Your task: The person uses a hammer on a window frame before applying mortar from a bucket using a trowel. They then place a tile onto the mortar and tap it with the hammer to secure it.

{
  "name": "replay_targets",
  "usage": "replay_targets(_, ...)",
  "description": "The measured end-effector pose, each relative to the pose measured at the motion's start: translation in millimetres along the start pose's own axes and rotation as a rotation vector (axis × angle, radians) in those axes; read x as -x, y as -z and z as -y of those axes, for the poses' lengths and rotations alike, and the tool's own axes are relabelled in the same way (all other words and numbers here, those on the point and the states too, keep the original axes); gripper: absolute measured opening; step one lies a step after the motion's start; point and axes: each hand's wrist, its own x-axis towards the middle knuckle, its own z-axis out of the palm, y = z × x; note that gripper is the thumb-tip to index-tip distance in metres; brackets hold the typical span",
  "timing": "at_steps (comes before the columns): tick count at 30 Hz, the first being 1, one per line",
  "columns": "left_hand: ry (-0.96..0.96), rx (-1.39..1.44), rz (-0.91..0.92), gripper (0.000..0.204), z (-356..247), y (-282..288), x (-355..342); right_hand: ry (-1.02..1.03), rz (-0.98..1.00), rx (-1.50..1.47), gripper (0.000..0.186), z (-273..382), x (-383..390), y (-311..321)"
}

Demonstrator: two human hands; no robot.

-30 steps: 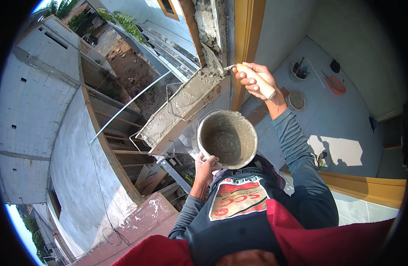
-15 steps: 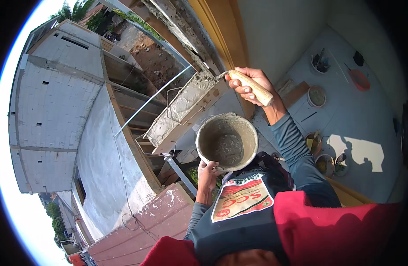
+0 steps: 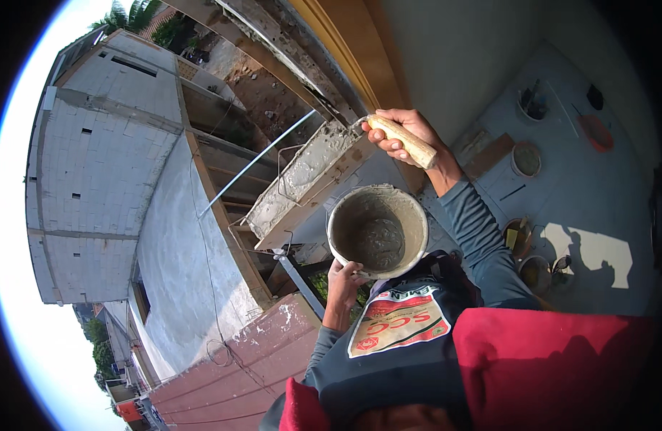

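Observation:
My right hand [image 3: 417, 123] grips a trowel by its pale wooden handle [image 3: 406, 142]. The trowel's metal neck bends toward the upper end of a narrow beam form, and its blade is hard to make out against the mortar. Wet grey mortar [image 3: 306, 176] fills the form beside a wooden side board [image 3: 318, 188]. My left hand [image 3: 342, 284] holds a mortar-stained bucket [image 3: 410, 212] by its near-left rim, thumb over the edge. Inside the bucket lies wet grey mortar [image 3: 380, 244]. The bucket is in front of my torso, below the trowel.
Bent wire stirrups [image 3: 279, 176] stick out of the form. A pale pole [image 3: 255, 165] slants away on the left, above a drop beside a block-walled building [image 3: 104, 179]. On the tiled floor at right stand several buckets [image 3: 526, 159] and a reddish basin [image 3: 597, 133].
The view has shifted slightly, so the surroundings sit a little to the right and lower at left. Both hands keep their holds, and the trowel remains at the form's upper end.

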Motion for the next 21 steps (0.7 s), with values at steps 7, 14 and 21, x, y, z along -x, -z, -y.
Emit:
replay_targets(7, -0.004, 0.098, 0.034, 0.04, -19, -5, 0, -0.015, 0.027, -0.033, 0.041, 10, 26, -23)
replay_targets(14, 0.05, 0.171, 0.083, 0.046, -8, 6, -19, 0.068, -0.394, 0.715, 0.034, -20, 56, -98)
replay_targets(21, 0.07, 0.149, 0.231, 0.047, 9, 1, -52, 0.265, -0.789, 1.822, 0.031, -83, 17, -97)
